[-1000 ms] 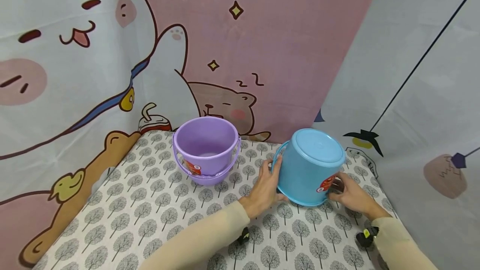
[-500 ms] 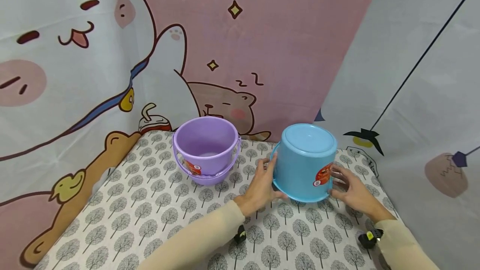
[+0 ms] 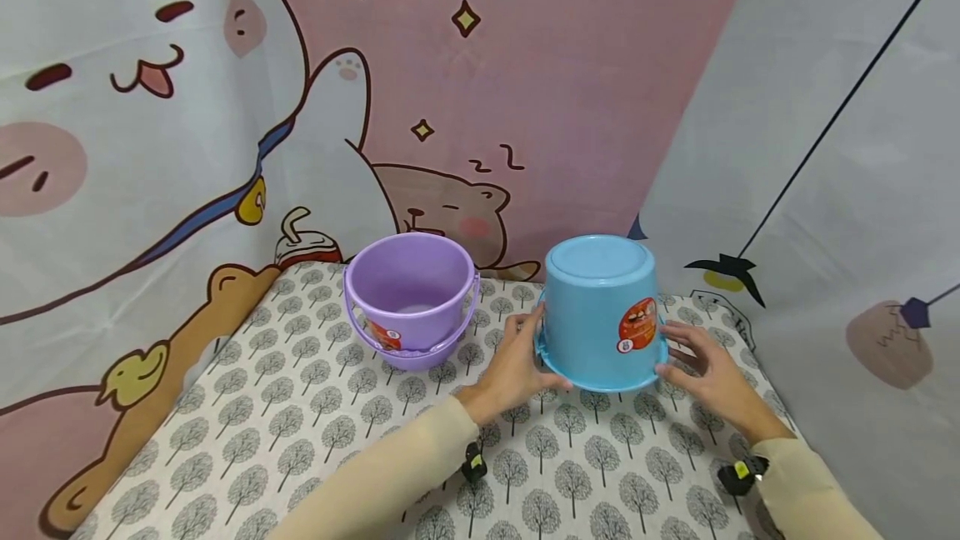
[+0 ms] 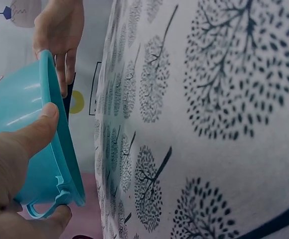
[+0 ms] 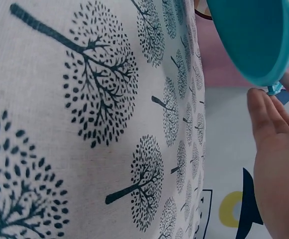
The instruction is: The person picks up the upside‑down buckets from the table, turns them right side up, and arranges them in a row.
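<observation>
A blue bucket (image 3: 600, 298) is upside down, bottom up, with a red sticker facing me. It hangs just above the tree-patterned tablecloth (image 3: 300, 423). My left hand (image 3: 517, 361) grips its rim on the left side. In the left wrist view the thumb (image 4: 30, 134) presses on the blue bucket's (image 4: 15, 99) wall and a finger curls under the rim by the handle. My right hand (image 3: 701, 369) touches the rim on the right with straight, spread fingers. In the right wrist view that hand (image 5: 276, 164) lies beside the bucket's edge (image 5: 249, 35).
An upright purple bucket (image 3: 411, 290) with its handle down stands to the left, near the table's back edge. Cartoon-printed curtains (image 3: 187, 148) close in the back and right side. Small black devices (image 3: 474, 463) sit at both wrists.
The blue bucket has swung from tilted to nearly level, bottom up, and shifted left and away from me. Both hands moved with it; the right hand's fingers have straightened.
</observation>
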Motion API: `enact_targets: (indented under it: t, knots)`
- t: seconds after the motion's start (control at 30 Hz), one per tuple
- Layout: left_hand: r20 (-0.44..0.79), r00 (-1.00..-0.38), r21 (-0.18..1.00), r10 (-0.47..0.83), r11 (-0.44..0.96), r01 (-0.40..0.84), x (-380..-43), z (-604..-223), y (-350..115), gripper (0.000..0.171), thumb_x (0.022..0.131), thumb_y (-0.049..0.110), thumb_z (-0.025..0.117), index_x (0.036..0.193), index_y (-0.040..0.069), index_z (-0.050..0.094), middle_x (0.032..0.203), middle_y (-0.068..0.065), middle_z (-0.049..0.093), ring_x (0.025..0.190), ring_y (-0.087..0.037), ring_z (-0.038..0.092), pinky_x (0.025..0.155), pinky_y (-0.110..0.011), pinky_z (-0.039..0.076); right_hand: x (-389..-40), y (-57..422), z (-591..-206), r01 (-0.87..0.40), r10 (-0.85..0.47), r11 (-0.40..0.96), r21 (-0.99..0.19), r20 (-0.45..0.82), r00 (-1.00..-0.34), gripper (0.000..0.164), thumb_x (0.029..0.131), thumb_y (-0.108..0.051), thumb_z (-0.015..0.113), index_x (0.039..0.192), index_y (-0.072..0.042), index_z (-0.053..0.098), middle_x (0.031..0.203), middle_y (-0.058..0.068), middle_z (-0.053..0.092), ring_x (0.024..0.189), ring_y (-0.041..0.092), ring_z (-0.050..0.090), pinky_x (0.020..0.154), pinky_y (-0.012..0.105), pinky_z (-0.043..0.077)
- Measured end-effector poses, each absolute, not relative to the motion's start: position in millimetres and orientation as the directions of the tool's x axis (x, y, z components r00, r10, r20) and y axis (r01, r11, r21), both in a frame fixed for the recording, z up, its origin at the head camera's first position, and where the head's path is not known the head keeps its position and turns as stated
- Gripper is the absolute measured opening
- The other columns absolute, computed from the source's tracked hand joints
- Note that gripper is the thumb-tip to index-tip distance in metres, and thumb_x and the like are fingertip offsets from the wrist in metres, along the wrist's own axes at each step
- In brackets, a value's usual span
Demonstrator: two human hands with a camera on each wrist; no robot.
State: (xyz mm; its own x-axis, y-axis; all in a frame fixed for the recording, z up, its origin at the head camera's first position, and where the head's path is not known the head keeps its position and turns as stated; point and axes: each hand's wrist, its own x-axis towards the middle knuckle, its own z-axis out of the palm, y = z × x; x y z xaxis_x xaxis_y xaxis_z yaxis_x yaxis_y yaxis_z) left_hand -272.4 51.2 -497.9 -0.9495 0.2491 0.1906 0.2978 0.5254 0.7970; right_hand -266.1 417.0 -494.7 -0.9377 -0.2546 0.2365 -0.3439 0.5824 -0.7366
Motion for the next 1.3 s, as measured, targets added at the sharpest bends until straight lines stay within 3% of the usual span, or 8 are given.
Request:
enact_targets:
  t: [0.13,0.23,0.33,0.43,0.63,0.8,1.1,1.3]
  knots:
    - [0.199,-0.949,0.804,0.245,0.513,0.301,-273.1,-495.9,47.6,0.147,0.075,0.031,0.113,0.189,0.026,0.02,0.177,-0.021,0.044,0.158,-0.043,0.059,0.135,-0.061,0.054,-264.1,415.7,-493.1,-0.338,-0.238,0.574,-0.746,0.243,-0.94,0.068,0.111,-0.02,0.083,0.168,-0.001,0.052,0.183,0.03,0.036,0.158,0.062,0.052,0.113,0.001,0.047]
    - [0.223,-0.944,0.805,0.245,0.5,0.32,-274.0,-493.8,45.2,0.145,0.075,0.031,0.113,0.188,0.025,0.023,0.174,-0.022,0.047,0.154,-0.041,0.061,0.134,-0.06,0.056,-263.3,415.2,-493.8,-0.349,-0.227,0.567,-0.747,0.265,-0.937,0.06,0.111,-0.019,0.083,0.162,-0.004,0.057,0.182,0.027,0.039,0.166,0.034,0.052,0.115,0.0,0.046]
    - [0.227,-0.944,0.81,0.238,0.493,0.319,-274.6,-491.7,43.1,0.143,0.075,0.032,0.113,0.187,0.024,0.026,0.173,-0.021,0.049,0.148,-0.039,0.065,0.13,-0.058,0.059,-263.1,415.1,-495.0,-0.383,-0.225,0.55,-0.742,0.31,-0.924,0.053,0.109,-0.015,0.084,0.156,-0.005,0.062,0.18,0.024,0.041,0.157,-0.003,0.047,0.117,-0.001,0.045]
    - [0.214,-0.949,0.821,0.231,0.483,0.303,-274.3,-489.5,41.5,0.141,0.075,0.034,0.112,0.187,0.025,0.027,0.174,-0.02,0.05,0.147,-0.038,0.066,0.129,-0.057,0.061,-262.5,414.8,-495.1,-0.417,-0.222,0.529,-0.74,0.353,-0.909,0.051,0.108,-0.01,0.085,0.154,-0.006,0.065,0.179,0.021,0.045,0.152,-0.017,0.042,0.119,-0.002,0.043]
    - [0.21,-0.951,0.834,0.225,0.467,0.294,-272.1,-487.2,38.8,0.137,0.077,0.035,0.111,0.186,0.026,0.029,0.176,-0.017,0.05,0.155,-0.039,0.062,0.131,-0.06,0.058,-261.6,413.6,-493.2,-0.454,-0.199,0.48,-0.751,0.41,-0.89,0.054,0.102,0.001,0.087,0.152,-0.006,0.069,0.176,0.014,0.05,0.158,-0.009,0.046,0.125,0.001,0.043]
    - [0.221,-0.952,0.85,0.212,0.438,0.294,-270.5,-486.3,35.4,0.133,0.077,0.036,0.111,0.185,0.025,0.033,0.177,-0.015,0.052,0.16,-0.038,0.059,0.134,-0.063,0.054,-262.1,412.1,-492.7,-0.492,-0.196,0.465,-0.736,0.456,-0.868,0.058,0.096,0.009,0.091,0.148,-0.003,0.071,0.175,0.02,0.051,0.159,-0.007,0.05,0.124,0.004,0.046]
    - [0.23,-0.952,0.918,0.203,0.279,0.281,-267.3,-484.7,31.9,0.122,0.079,0.026,0.11,0.179,0.015,0.041,0.182,-0.017,0.048,0.163,-0.041,0.059,0.134,-0.048,0.056,-262.4,404.6,-491.4,-0.567,-0.148,0.506,-0.65,0.583,-0.799,0.058,0.087,0.02,0.092,0.139,-0.001,0.078,0.165,0.007,0.066,0.154,-0.006,0.059,0.121,0.009,0.053]
    - [0.251,-0.948,0.913,0.194,0.277,0.299,-264.4,-481.6,30.8,0.109,0.08,0.027,0.109,0.171,0.018,0.049,0.18,-0.014,0.054,0.162,-0.04,0.061,0.134,-0.052,0.056,-263.9,399.7,-488.5,-0.629,-0.131,0.528,-0.57,0.677,-0.724,0.053,0.087,0.031,0.083,0.133,0.006,0.08,0.154,0.03,0.07,0.151,-0.004,0.063,0.119,0.007,0.053]
